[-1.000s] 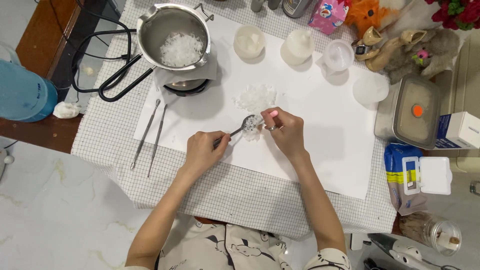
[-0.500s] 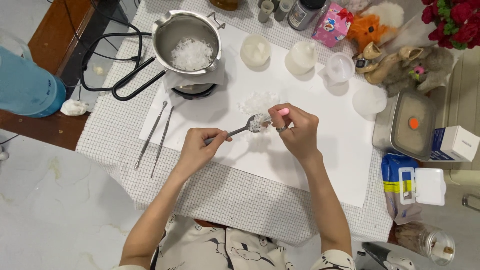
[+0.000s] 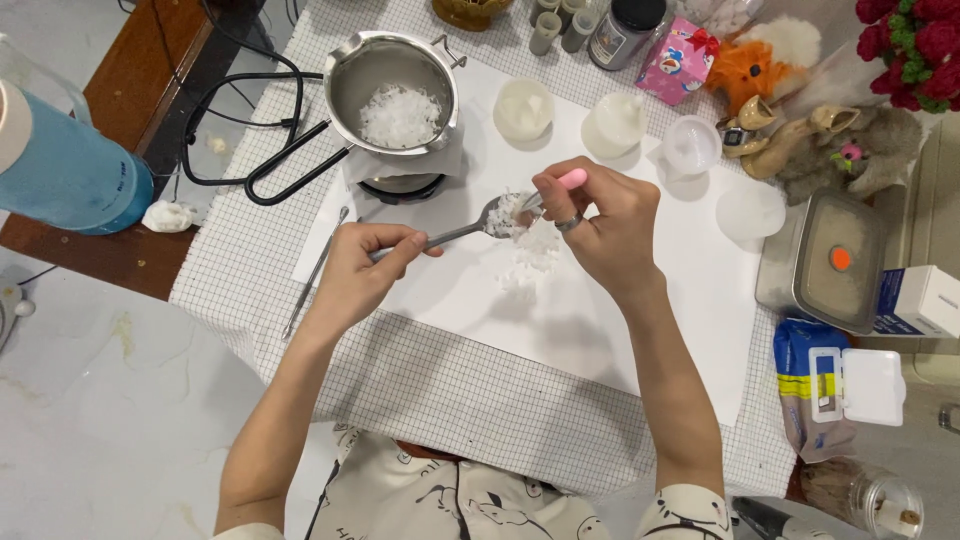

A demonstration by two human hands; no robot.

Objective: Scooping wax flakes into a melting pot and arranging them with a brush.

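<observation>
Left hand: the left hand (image 3: 358, 272) grips a metal spoon (image 3: 478, 224) at frame centre, bowl heaped with white flakes (image 3: 505, 213).
Right hand: the right hand (image 3: 600, 225) pinches a pink-handled tool (image 3: 556, 186), scraping flakes aboard.
Technique: level spoon, short strokes.
Materials: waxy loose pile (image 3: 532, 256) on smooth white paper (image 3: 600, 330); steel pot (image 3: 395, 85) upper centre.

White wax flakes (image 3: 398, 115) fill a silver steel pot (image 3: 392, 90). A grey-gridded white cloth (image 3: 440, 385) covers the brown wooden desk (image 3: 110, 250). The tall bottle (image 3: 62, 165) is blue.
</observation>
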